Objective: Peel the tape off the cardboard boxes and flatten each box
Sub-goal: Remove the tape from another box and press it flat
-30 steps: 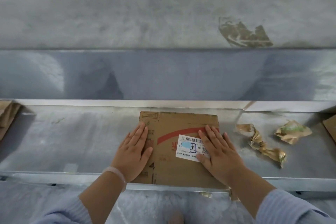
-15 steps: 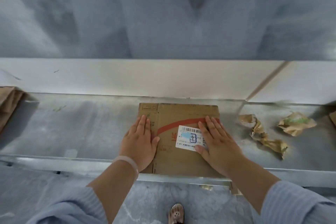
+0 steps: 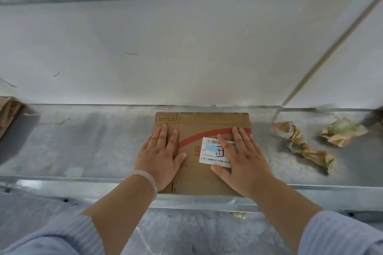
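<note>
A flattened brown cardboard box with a red curved stripe and a white shipping label lies flat on the metal shelf. My left hand presses flat on the box's left part, fingers straight. My right hand presses flat on the right part, covering part of the label. The box's near edge reaches the shelf's front lip.
Two crumpled wads of peeled brown tape lie on the shelf to the right. More brown cardboard sits at the far left edge. A metal back wall rises behind the box. Grey floor lies below the shelf.
Both hands stay pressed flat on the box, which has not moved. The camera has tilted downward, so the back wall fills more of the view.
</note>
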